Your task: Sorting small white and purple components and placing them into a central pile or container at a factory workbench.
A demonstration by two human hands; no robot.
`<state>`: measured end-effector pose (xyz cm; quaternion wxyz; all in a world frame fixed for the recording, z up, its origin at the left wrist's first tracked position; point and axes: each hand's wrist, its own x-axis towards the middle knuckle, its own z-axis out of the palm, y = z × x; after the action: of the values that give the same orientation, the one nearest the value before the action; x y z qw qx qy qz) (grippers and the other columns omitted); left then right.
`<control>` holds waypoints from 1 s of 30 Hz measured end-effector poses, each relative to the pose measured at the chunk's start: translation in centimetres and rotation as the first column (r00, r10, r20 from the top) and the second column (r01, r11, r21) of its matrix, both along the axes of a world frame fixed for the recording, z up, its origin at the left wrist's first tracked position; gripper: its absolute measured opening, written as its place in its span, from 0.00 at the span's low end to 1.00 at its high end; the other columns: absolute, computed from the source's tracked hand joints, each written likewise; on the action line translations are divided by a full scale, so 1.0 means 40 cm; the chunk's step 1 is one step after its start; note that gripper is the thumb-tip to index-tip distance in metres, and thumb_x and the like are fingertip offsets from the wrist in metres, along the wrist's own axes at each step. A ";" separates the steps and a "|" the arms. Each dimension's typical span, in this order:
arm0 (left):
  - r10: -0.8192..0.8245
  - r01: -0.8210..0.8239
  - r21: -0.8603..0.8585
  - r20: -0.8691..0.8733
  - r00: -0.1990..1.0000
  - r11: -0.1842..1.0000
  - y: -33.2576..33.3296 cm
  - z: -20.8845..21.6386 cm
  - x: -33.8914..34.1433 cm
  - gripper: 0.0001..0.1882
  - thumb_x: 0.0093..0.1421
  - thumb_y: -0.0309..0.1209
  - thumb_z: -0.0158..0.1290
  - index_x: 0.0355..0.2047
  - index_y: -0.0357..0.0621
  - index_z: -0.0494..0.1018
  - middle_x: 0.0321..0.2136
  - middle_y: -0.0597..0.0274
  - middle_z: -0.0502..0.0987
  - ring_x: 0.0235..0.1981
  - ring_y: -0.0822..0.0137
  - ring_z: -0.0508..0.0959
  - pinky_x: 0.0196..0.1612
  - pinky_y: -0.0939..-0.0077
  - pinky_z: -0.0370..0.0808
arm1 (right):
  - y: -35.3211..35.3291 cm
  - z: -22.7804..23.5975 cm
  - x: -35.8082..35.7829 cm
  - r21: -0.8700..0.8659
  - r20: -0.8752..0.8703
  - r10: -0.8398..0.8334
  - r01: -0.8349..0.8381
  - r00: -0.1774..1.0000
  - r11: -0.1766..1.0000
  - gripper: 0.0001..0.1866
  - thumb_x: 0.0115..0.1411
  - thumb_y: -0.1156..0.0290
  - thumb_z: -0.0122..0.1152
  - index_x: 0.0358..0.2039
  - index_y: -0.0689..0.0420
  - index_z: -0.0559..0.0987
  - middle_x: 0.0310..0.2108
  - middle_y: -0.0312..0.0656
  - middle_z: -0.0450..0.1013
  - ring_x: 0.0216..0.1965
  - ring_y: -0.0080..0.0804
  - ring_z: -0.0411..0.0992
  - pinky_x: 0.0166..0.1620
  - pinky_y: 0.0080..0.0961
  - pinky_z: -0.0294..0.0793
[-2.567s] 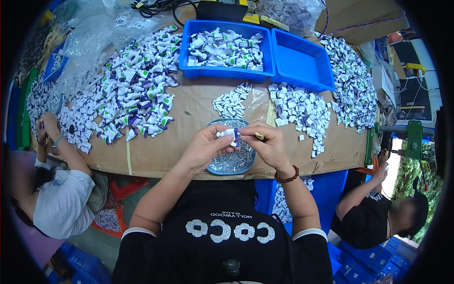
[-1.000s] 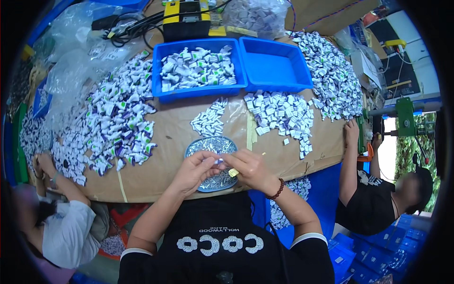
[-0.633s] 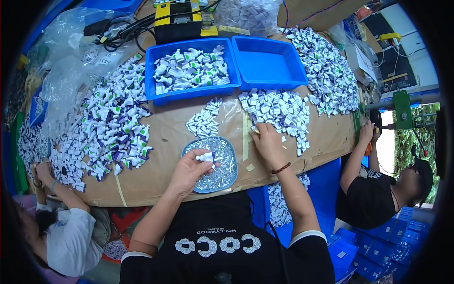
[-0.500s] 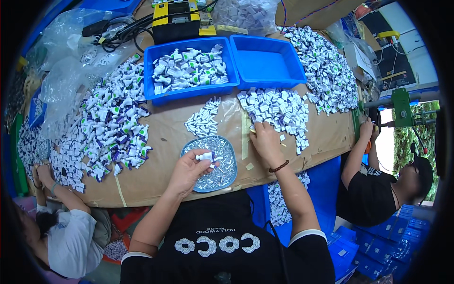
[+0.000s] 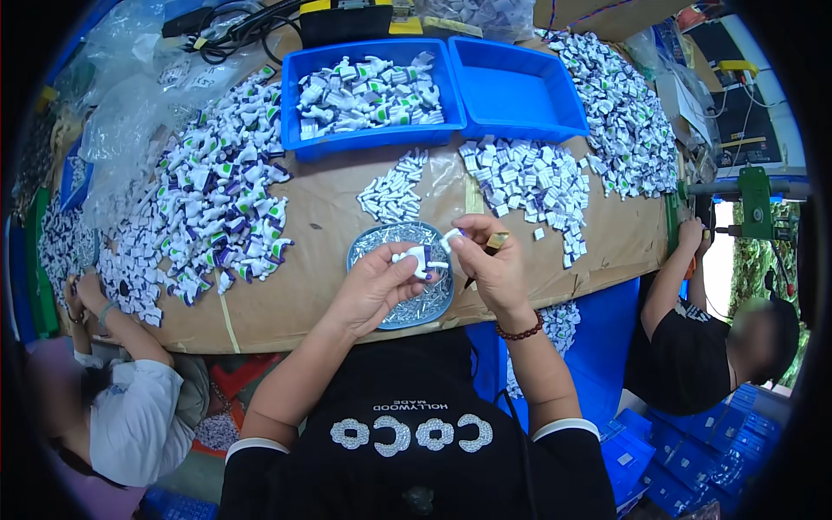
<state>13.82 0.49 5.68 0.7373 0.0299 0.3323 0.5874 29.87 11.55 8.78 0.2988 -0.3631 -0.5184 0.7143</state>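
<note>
My left hand pinches a small white plastic figure part with purple on it, above a shallow blue-grey tray of small shiny metal pins. Close beside it, my right hand holds a small white block-like piece between thumb and forefinger. A slim tool with a yellowish end and a dark tip is also tucked in the right hand; its kind is unclear. The two plastic pieces are nearly together, apparently with a slight gap.
Beyond the tray lie small white parts and square white pieces. White figure bodies are heaped left. Two blue bins stand at the back, one holding figure parts. Co-workers sit left and right, beside a green machine.
My right hand has come back from the pile of square pieces to my left hand, bringing a white piece. The view has shifted slightly.
</note>
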 end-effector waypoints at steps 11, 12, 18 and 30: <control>0.037 -0.037 0.012 -0.034 0.999 0.999 -0.001 -0.012 -0.001 0.12 0.64 0.28 0.51 0.47 0.38 0.68 0.39 0.56 0.76 0.39 0.67 0.79 0.38 0.82 0.79 | -0.034 -0.007 -0.018 -0.049 -0.005 -0.059 0.059 0.998 0.997 0.10 0.57 0.77 0.63 0.39 0.63 0.74 0.26 0.35 0.75 0.20 0.10 0.65 0.22 0.08 0.62; 0.036 -0.036 0.013 -0.039 0.999 0.999 -0.001 -0.012 -0.001 0.12 0.64 0.28 0.51 0.47 0.38 0.68 0.39 0.56 0.76 0.39 0.67 0.79 0.38 0.82 0.79 | -0.035 -0.007 -0.018 -0.058 -0.010 -0.070 0.070 0.997 0.996 0.10 0.57 0.77 0.63 0.39 0.63 0.74 0.26 0.35 0.75 0.19 0.10 0.65 0.22 0.08 0.62; 0.052 -0.052 -0.005 -0.057 0.997 0.999 -0.001 -0.003 0.005 0.13 0.63 0.28 0.51 0.47 0.37 0.68 0.39 0.56 0.76 0.39 0.67 0.79 0.37 0.82 0.78 | -0.040 -0.013 -0.012 -0.002 0.017 -0.061 0.061 0.998 0.998 0.09 0.57 0.77 0.64 0.37 0.63 0.76 0.26 0.36 0.75 0.19 0.11 0.65 0.22 0.08 0.63; 0.085 -0.089 -0.044 -0.083 0.993 0.995 -0.026 -0.002 0.003 0.12 0.63 0.27 0.52 0.45 0.34 0.69 0.38 0.55 0.77 0.35 0.67 0.80 0.35 0.83 0.77 | -0.023 -0.001 0.014 0.272 0.177 0.191 -0.235 0.965 0.933 0.05 0.56 0.80 0.63 0.34 0.64 0.78 0.28 0.36 0.76 0.29 0.14 0.70 0.32 0.13 0.69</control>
<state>13.93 -0.54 5.60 0.6973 0.0217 0.3770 0.6092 30.42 10.65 8.72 0.2304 -0.3085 -0.6748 0.6296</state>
